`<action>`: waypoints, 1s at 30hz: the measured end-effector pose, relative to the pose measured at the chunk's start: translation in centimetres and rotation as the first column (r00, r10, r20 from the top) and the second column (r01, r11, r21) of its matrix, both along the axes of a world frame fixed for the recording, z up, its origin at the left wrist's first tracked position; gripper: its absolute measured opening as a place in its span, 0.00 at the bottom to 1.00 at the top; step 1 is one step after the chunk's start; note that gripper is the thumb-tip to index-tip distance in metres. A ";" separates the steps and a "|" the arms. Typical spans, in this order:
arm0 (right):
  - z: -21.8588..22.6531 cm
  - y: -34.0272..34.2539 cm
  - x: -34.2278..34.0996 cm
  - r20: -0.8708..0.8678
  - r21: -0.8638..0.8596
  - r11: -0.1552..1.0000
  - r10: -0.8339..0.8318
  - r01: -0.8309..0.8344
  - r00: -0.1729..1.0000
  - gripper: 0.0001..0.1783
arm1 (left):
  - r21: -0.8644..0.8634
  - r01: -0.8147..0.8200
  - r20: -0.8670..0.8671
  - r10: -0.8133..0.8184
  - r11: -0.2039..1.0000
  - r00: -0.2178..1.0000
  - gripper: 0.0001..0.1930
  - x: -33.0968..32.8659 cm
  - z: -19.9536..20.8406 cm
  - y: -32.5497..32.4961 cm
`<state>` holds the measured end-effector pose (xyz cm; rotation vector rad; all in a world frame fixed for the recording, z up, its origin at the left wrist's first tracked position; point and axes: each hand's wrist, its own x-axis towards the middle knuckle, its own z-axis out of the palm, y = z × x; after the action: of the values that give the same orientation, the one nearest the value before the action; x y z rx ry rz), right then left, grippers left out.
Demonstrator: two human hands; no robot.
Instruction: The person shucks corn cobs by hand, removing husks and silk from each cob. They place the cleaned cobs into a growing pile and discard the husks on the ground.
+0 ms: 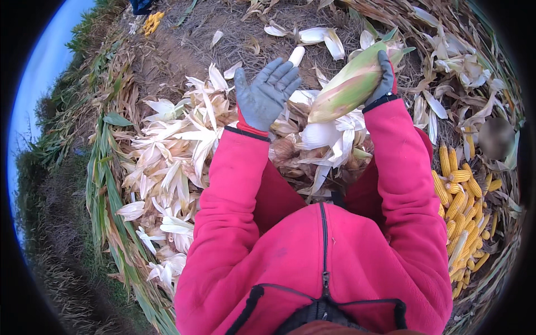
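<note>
Corn filled this picture. The right hand (385, 78), in a grey glove, was wrapped around an ear of corn (352, 84) that was wearing its green and pale husk. That ear sat in the upper middle of the frame, tilted, with its thin tip pointing to the upper right and its fat end pointing down to the left. The left hand (265, 95), also in a grey glove, was wide open with its fingers spread out. It held nothing. It was just to the left of the ear and did not touch it. Both arms wore bright pink sleeves (234, 190) that came up from the bottom of the frame.

Under the hands lay a big pile of pale dry husks (178, 151), spreading across the middle and down the left side. A heap of yellow peeled cobs (460, 212) lay at the right edge of the frame. A few more yellow cobs (152, 22) sat far away at the upper left. One white bare cob (296, 54) lay on the ground just above the left hand. Long green leaves (106, 184) ran down the left side. The ground (184, 50) at the top was brown and covered with dry straw.
</note>
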<state>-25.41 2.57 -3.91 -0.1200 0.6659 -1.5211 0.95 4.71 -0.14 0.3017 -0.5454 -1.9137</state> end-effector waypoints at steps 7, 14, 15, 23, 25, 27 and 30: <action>-0.3 1.0 -1.0 -0.130 -0.076 0.997 -0.009 0.000 0.992 0.24 | 0.042 0.054 -0.023 -0.054 0.998 0.998 0.45 -2.5 0.5 -1.0; -1.1 1.2 -2.2 -0.102 -0.106 0.993 -0.066 0.055 0.993 0.25 | -0.058 0.335 0.387 -0.288 0.941 0.876 0.44 -4.3 2.0 -2.6; -1.2 1.3 -2.0 -0.084 -0.112 0.990 -0.091 0.082 0.992 0.25 | -0.084 0.460 0.670 -0.292 0.884 0.682 0.43 -3.5 1.4 -2.7; -1.0 1.0 -2.4 -0.312 -0.127 0.990 -0.100 0.063 0.945 0.25 | -0.264 0.439 0.950 0.155 0.859 0.270 0.40 -1.3 -0.5 -2.7; -1.8 0.8 -1.9 -0.307 -0.132 0.990 -0.088 0.050 0.948 0.24 | -0.219 0.275 0.573 -0.105 0.936 0.813 0.42 -1.5 0.7 -3.5; -1.8 1.0 -1.6 -0.210 -0.124 0.992 -0.030 0.003 0.977 0.23 | -0.097 0.174 0.176 -0.155 0.980 0.972 0.44 -1.1 0.8 -4.4; -1.5 0.9 -0.4 -0.175 -0.063 0.997 0.024 -0.036 0.984 0.24 | 0.021 0.129 0.016 -0.129 0.991 0.992 0.44 -0.8 0.0 -4.7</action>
<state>-25.81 3.43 -5.42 -0.3151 0.7496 -1.5150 0.11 -0.02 -0.14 0.3026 -0.5695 -2.0438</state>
